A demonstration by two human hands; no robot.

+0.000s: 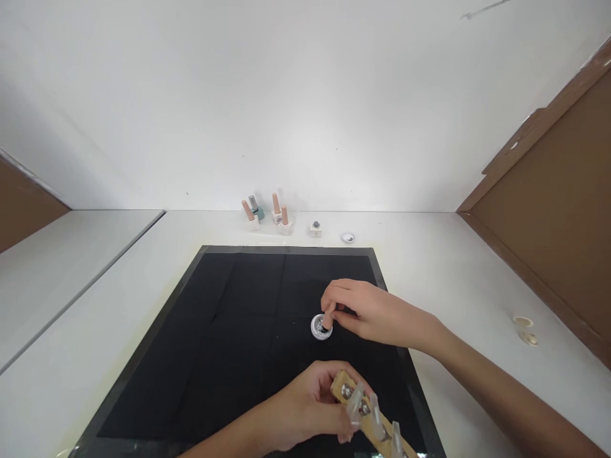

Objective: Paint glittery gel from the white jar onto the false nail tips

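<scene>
My right hand (363, 308) is closed on a peach nail polish brush cap (329, 315), held tilted with its lower end in a small round white jar (314, 331). Silvery flakes and something dark show inside the jar, which sits on the black mat (238, 337). The brush tip is too small to make out. Nearer to me, my left hand (310, 407) grips a wooden nail tip stand (341, 385). Several clear false nail tips (377, 416) stand up from it on round metal mounts. The stand's near end runs out of the picture.
Behind the mat stand several nail polish bottles (285, 228), an uncapped bottle (316, 230) and a small round white lid (348, 238). Two small round pieces (524, 322) lie at the far right. A white wall rises behind, with brown panels (558, 191) at the sides.
</scene>
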